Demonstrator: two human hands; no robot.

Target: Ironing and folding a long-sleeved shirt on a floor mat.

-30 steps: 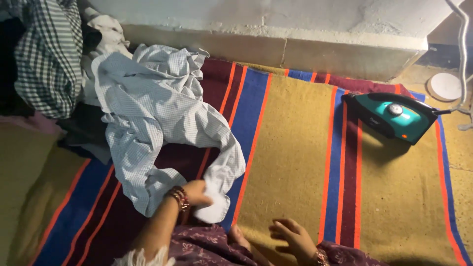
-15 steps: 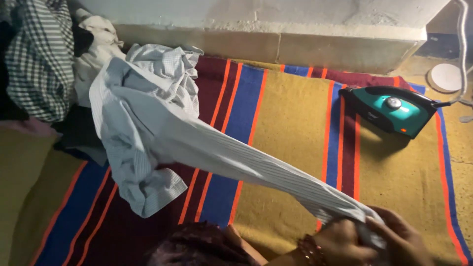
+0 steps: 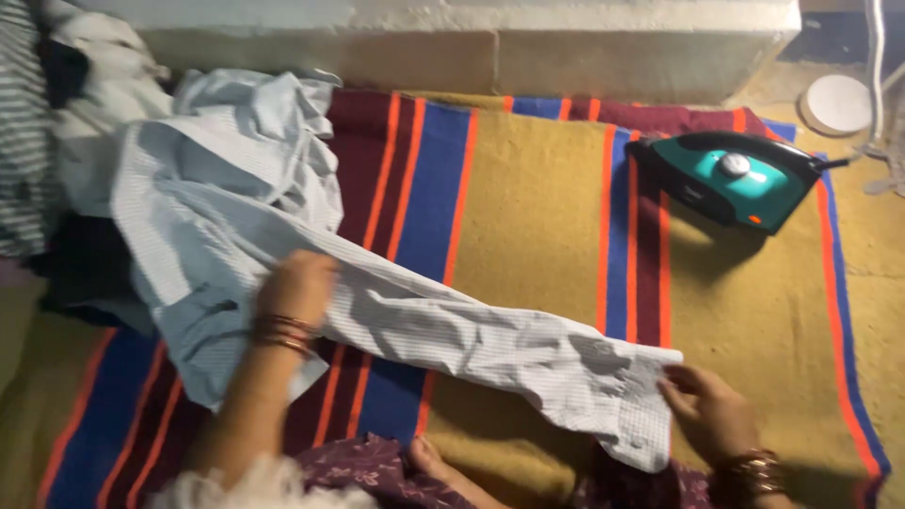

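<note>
The sleeve (image 3: 471, 335) lies stretched across the striped blanket (image 3: 537, 226), its long axis running from the shirt (image 3: 207, 207) bunched at far left down to the cuff (image 3: 632, 405) at near right. Half a second ago it was pulled taut in the air with both hands at the cuff; now it is flat on the blanket. The left hand (image 3: 297, 287) has come over and presses open-palmed on the sleeve's upper part. The right hand (image 3: 707, 410) pinches the cuff's edge, fingers closed on the cloth. The iron (image 3: 735, 179) sits far right, well apart.
</note>
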